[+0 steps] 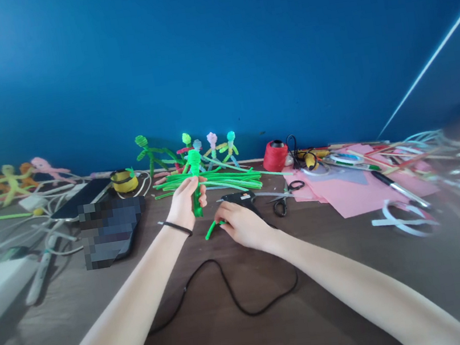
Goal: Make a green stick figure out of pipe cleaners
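My left hand [186, 200] is closed round a bright green pipe-cleaner figure [194, 162], held upright with its round head above my fingers and its lower body below them. To the right, my right hand [237, 223] pinches a short green pipe cleaner [210, 231] close to the table. A black glue gun [243, 198] lies just beyond my right hand, which partly hides it. Behind both hands rests a bundle of long green pipe cleaners [231, 179].
Several finished pipe-cleaner figures [212, 140] lean at the blue wall. Scissors [280, 206], a red thread spool [275, 156] and pink paper [346, 195] are on the right. A phone [128, 228] lies left. A black cord [230, 288] loops across the table in front.
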### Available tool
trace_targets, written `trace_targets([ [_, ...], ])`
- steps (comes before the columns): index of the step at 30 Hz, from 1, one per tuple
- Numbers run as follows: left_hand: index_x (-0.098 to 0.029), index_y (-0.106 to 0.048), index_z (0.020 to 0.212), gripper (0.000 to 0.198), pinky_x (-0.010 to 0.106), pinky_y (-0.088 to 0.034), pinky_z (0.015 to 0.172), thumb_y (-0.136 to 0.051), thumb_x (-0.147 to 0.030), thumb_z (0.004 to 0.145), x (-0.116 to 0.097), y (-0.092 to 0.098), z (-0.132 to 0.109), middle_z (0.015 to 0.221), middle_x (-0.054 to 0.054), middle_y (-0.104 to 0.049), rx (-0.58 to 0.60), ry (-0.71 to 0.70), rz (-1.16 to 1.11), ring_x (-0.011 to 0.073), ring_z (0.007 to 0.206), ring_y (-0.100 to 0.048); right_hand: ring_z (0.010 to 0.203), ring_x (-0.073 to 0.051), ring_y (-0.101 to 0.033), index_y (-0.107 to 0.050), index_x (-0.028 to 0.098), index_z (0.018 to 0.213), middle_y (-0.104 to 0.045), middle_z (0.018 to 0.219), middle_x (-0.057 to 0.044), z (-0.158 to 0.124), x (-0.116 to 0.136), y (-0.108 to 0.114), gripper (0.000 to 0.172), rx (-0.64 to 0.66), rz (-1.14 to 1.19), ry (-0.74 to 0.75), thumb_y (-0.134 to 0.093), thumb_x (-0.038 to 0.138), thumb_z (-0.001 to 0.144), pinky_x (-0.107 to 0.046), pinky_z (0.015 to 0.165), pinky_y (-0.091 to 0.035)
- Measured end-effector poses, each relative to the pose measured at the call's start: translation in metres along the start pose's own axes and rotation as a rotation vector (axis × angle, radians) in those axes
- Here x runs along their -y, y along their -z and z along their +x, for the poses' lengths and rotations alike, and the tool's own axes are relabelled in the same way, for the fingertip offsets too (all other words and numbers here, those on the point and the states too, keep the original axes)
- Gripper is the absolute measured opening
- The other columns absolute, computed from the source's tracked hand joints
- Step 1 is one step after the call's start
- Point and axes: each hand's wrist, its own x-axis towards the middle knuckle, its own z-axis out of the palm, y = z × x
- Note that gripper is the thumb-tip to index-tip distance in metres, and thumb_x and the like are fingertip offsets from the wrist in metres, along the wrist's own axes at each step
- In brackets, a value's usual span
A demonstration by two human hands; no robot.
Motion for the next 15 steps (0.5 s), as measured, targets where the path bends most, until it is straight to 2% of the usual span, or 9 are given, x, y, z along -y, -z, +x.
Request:
trace_targets([
  [5,-0.013,-0.055,0.071,0.015,0.016,-0.028,0.036,-0.058,-0.027,0.068,0.0014,-0.0008,-0.0014,0.051,-0.003,-0.047,0.008,0.01,0.004,0.0035,0.038,-0.038,0.085,-0.02,-0.05,-0.053,0.015,0.088,-0.053,0.091,-0.009,-0.0011,0.0026,0.002,0.013,0.03,-0.171,-0.114,-0.048,0.024,0.079,-0.031,0.074,-0.04],
  [9,-0.012,-0.055,0.071,0.014,0.016,-0.028,0.036,-0.058,-0.026,0.069,0.0026,-0.0004,-0.001,0.051,-0.003,-0.047,0.014,0.02,0.004,0.0036,0.038,-0.038,0.083,-0.021,-0.05,-0.053,0.015,0.082,-0.054,0.088,-0.01,-0.0011,0.0028,0.0019,0.011,0.063,-0.245,-0.135,-0.045,0.022,0.08,-0.032,0.069,-0.039],
  [12,-0.013,-0.055,0.072,0.014,0.016,-0.029,0.037,-0.057,-0.026,0.069,0.0032,-0.0012,-0.0013,0.052,-0.004,-0.047,0.006,0.016,0.015,0.0036,0.039,-0.039,0.08,-0.02,-0.052,-0.052,0.016,0.078,-0.057,0.082,-0.008,-0.0002,0.0009,0.0045,0.009,0.016,-0.136,-0.164,-0.044,0.018,0.08,-0.03,0.067,-0.038],
  [15,-0.013,-0.055,0.072,0.015,0.016,-0.031,0.039,-0.059,-0.027,0.067,0.0028,-0.0037,-0.0035,0.053,-0.004,-0.048,-0.034,0.014,0.051,0.0036,0.041,-0.041,0.068,-0.015,-0.054,-0.049,0.017,0.077,-0.058,0.072,-0.003,0.002,-0.004,0.0104,0.006,-0.132,0.169,-0.27,-0.045,0.021,0.08,-0.027,0.064,-0.039],
])
